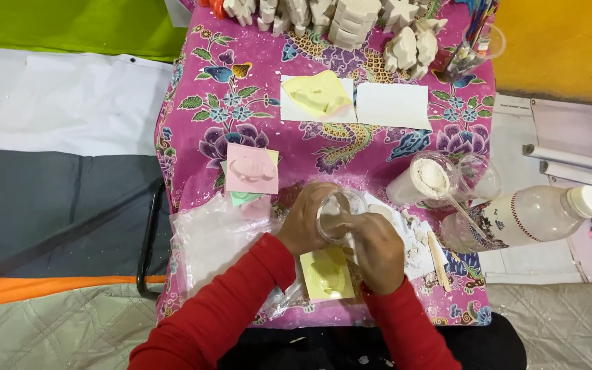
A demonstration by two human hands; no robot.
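Red sleeves reach in from the near edge, and both hands meet over the pink flowered cloth (323, 157). Her left hand (304, 220) wraps around a small clear plastic cup (337, 214), fingers curled about its side; the right hand (377, 250) is closed at the cup's rim, seemingly pinching something thin, though I cannot tell what. Just below the cup lies a yellow mould (326, 274), with a pink mould (251, 170) further left and another yellow mould (316, 94) on white paper beyond. Off to the right stand a cup of white powder (427, 179) and a clear bottle (525, 218) on its side. It looks like the mixing stage; filling the near mould would need a steady tilt
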